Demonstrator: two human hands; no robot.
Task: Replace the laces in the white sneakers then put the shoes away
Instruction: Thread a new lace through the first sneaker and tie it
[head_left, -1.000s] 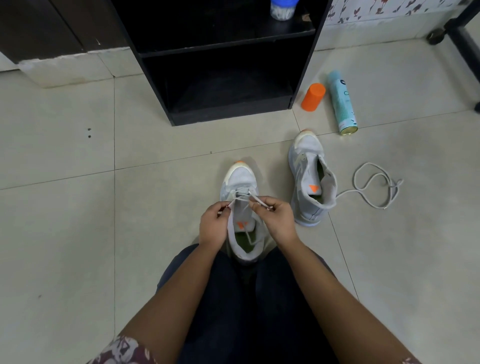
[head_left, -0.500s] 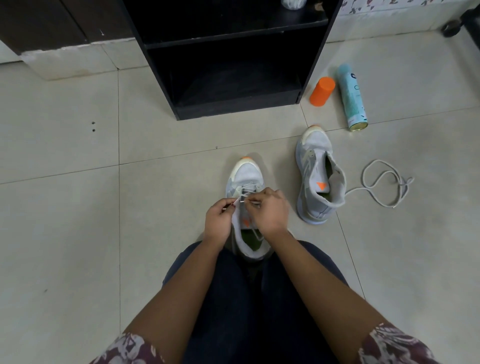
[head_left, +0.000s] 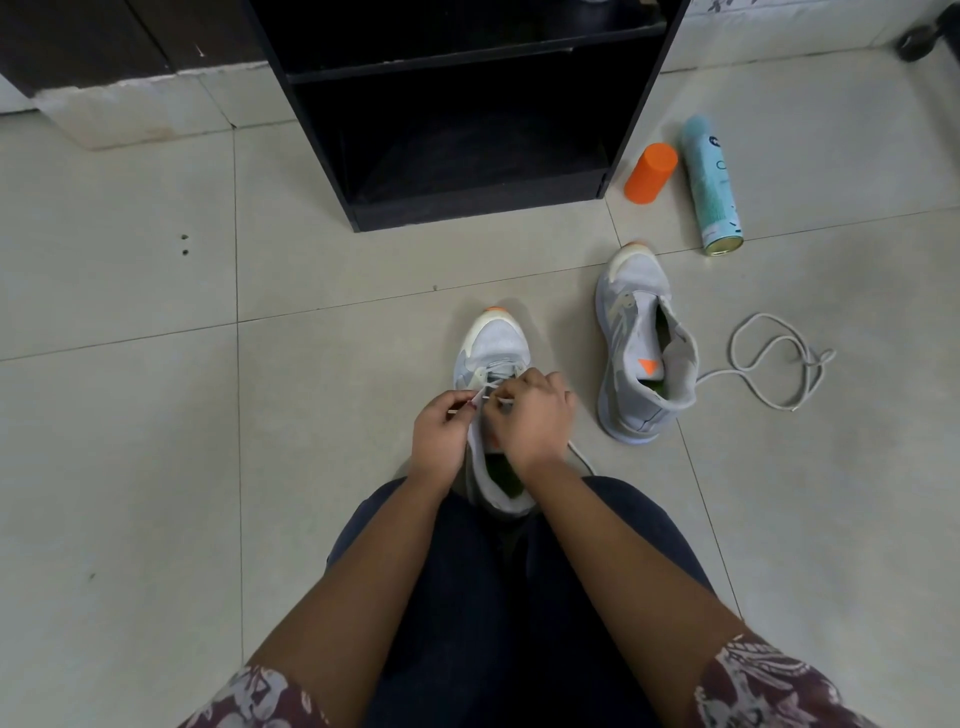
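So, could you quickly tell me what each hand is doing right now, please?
Left hand: pinches the lace near its tip.
Right hand: pinches the same lace.

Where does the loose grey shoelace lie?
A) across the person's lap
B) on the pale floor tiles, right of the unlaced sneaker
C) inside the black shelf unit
B: the loose grey shoelace curls on the pale floor tiles, right of the unlaced grey-white sneaker.

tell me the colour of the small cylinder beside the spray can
The cylinder is orange, clearest in the head view.
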